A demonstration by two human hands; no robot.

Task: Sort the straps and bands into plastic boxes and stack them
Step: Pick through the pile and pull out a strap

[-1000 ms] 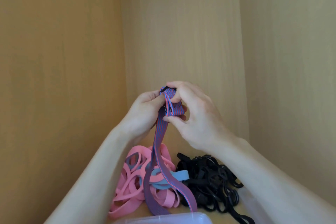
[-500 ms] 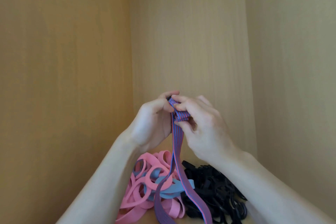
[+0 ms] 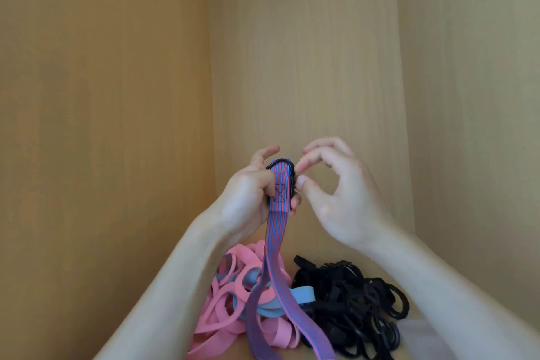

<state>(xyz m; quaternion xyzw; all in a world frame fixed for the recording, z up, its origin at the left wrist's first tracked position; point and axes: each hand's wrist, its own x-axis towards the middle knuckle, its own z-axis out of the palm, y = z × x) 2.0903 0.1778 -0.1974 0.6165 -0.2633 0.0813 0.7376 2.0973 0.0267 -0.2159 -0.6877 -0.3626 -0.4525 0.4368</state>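
A blue-and-red striped strap (image 3: 273,257) hangs from my left hand (image 3: 251,196), which grips its stitched top end just under a black buckle (image 3: 279,163). The strap's tail runs down over the piles and out of the bottom of the view. My right hand (image 3: 339,196) is beside the buckle on the right, fingers loosely curled, with thumb and forefinger tips at the buckle's edge and nothing held. Below lie a pile of pink bands (image 3: 230,310), a light blue band (image 3: 304,294) and a heap of black straps (image 3: 353,304).
Wooden walls (image 3: 306,52) close in at the left, back and right, forming a cupboard corner. The piles rest on the wooden shelf floor (image 3: 289,260). A pale translucent plastic edge (image 3: 415,329) shows at the lower right, behind my right forearm.
My right hand has let go of the strap's top and moved off to the right. My left hand now holds the end alone, with the buckle and stitching turned towards me.
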